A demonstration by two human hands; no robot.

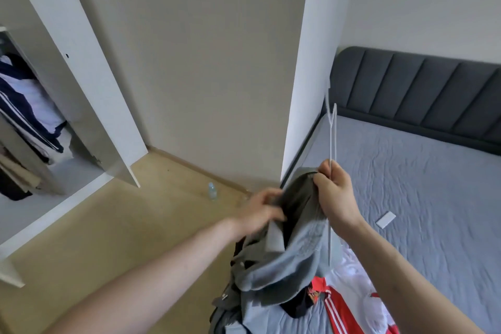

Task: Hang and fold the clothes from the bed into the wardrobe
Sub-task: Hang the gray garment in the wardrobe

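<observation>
A grey hooded garment [287,247] is held up between the two hands, its lower part trailing onto the heap of clothes [271,306] below them at the corner of the bed [420,171]. The fabric is gripped by the left hand [260,211] with curled fingers; the collar edge and a white wire hanger [332,138] are pinched together in the right hand [334,192], the hanger rising above the knuckles.

The step in hand is judged to be threading the hanger into the garment. It would be done best if the neck opening were spread by the left hand while one hanger shoulder is fed in at a time, the hood being kept outside.

The cloth looks soft, thick and limp, darker inside the hood. A red striped garment [341,306] lies below the right forearm. The open wardrobe [81,106], with clothes hung inside, stands well beyond the left hand.
</observation>
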